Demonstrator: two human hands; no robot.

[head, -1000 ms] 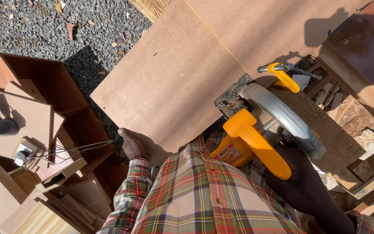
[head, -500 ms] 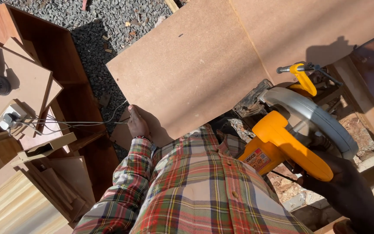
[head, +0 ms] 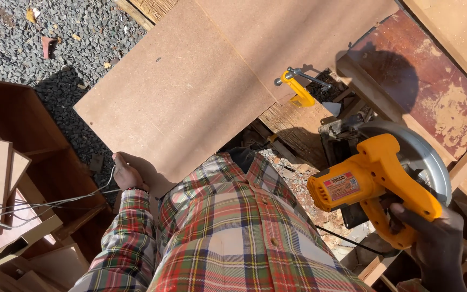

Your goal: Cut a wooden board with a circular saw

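Gripping a yellow circular saw (head: pixel 377 181), right hand (head: pixel 436 240) stays wrapped; left hand (head: pixel 128 172) clasps smooth fibreboard (head: pixel 179 103).

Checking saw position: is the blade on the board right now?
No, the right hand holds the circular saw off to the side, clear of the board.

outdoor carpentry yard, circular saw (head: pixel 385 178), boards (head: pixel 190 92), gravel (head: pixel 39 43)

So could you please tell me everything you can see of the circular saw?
The circular saw has a yellow plastic body and handle, a grey metal blade guard curving over its far side, and a label on the motor end. The right hand grips its handle, holding it tilted above the rusty workbench. A thin black cord trails beneath it.
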